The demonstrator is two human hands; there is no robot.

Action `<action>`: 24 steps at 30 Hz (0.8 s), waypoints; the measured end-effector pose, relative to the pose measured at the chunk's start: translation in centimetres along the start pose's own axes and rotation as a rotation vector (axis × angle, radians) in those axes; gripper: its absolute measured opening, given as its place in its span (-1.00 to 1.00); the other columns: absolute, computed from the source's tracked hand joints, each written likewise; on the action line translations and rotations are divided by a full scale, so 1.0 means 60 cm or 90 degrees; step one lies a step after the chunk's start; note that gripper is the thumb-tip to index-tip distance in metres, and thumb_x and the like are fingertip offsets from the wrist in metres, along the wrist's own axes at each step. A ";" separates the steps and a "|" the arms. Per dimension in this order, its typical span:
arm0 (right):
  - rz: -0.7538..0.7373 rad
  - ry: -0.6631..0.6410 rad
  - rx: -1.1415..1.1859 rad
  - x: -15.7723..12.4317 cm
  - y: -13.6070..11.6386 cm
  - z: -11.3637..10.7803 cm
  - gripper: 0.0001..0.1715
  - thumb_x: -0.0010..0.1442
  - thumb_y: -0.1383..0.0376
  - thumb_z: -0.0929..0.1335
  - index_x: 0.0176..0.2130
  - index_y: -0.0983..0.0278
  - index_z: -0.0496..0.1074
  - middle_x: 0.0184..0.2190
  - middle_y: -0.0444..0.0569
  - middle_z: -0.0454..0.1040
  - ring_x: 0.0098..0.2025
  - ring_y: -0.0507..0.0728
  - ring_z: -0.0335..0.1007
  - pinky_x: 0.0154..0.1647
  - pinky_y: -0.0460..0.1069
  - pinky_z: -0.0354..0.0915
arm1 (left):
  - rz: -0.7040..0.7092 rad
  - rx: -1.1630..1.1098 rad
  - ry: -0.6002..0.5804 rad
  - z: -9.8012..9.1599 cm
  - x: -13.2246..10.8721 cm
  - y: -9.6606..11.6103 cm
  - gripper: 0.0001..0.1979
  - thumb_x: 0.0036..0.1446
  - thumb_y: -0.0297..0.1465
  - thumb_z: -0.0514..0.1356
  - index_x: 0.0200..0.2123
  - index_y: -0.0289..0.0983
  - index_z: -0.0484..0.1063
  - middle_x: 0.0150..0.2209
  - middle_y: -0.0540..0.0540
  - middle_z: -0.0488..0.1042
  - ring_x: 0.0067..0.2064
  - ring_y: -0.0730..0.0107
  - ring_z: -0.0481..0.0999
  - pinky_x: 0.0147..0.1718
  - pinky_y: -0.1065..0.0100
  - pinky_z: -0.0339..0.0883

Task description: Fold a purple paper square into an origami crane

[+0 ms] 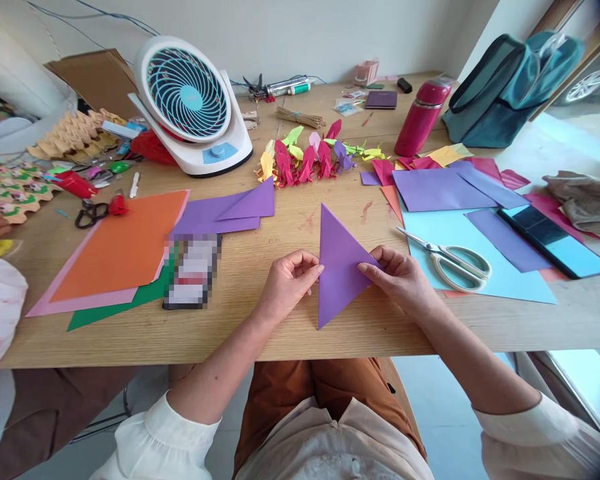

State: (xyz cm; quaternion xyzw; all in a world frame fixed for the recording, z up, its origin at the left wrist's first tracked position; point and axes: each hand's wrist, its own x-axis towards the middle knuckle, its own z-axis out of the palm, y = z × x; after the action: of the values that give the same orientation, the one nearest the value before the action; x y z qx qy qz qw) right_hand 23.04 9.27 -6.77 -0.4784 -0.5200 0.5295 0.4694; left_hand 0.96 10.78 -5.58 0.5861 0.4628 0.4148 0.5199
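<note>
A purple sheet of paper point(341, 267), folded into a triangle, is held up above the front of the table between my hands. My left hand point(293, 280) pinches its long left edge between thumb and fingers. At the triangle's right corner, the thumb and fingers of my right hand point(403, 277) are closed on the paper. Scissors with pale handles point(460, 263) lie to the right of my right hand, on a light blue sheet point(510, 287). Left of my left hand rests a phone-like device point(193, 273), its screen pixelated.
A white fan point(187, 100), several folded paper figures point(307, 160) and a red bottle point(423, 120) stand farther back. Orange paper point(125, 247) lies left, purple sheets point(440, 190) right. A teal bag point(510, 93) stands back right. Another person's sleeve point(0, 307) shows at left.
</note>
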 end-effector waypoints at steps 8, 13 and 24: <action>-0.011 -0.017 -0.016 0.000 -0.008 0.003 -0.58 0.07 -0.04 0.50 -0.44 0.22 0.40 -0.51 -0.13 0.41 -0.45 0.06 0.30 -0.42 -0.02 0.27 | -0.028 -0.079 0.040 0.004 0.000 0.003 -0.91 0.04 -0.38 0.26 -0.39 -0.27 0.41 -0.42 0.05 0.41 -0.50 0.59 0.31 -0.65 0.55 0.17; -0.017 -0.018 0.006 0.001 -0.007 0.004 -0.66 0.12 0.03 0.50 -0.36 0.21 0.43 -0.43 -0.12 0.45 -0.38 0.06 0.35 -0.35 -0.02 0.30 | -0.057 -0.103 0.035 0.005 0.000 0.000 -0.92 0.03 -0.42 0.24 -0.36 -0.27 0.42 -0.40 0.03 0.42 -0.46 0.58 0.33 -0.64 0.56 0.16; -0.014 -0.023 0.007 0.001 -0.003 0.006 -0.66 0.10 0.06 0.51 -0.21 0.19 0.47 -0.25 -0.06 0.55 -0.22 0.14 0.47 -0.18 0.03 0.39 | -0.100 -0.135 -0.013 0.009 0.001 0.003 -0.87 -0.04 -0.43 0.25 -0.34 -0.29 0.46 -0.40 0.01 0.45 -0.44 0.56 0.34 -0.62 0.55 0.18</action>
State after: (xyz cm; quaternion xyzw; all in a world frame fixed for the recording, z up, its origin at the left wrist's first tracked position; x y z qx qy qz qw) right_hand 22.69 9.30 -6.58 -0.4603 -0.5309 0.5356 0.4684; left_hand 1.52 10.68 -5.48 0.4936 0.4558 0.4135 0.6145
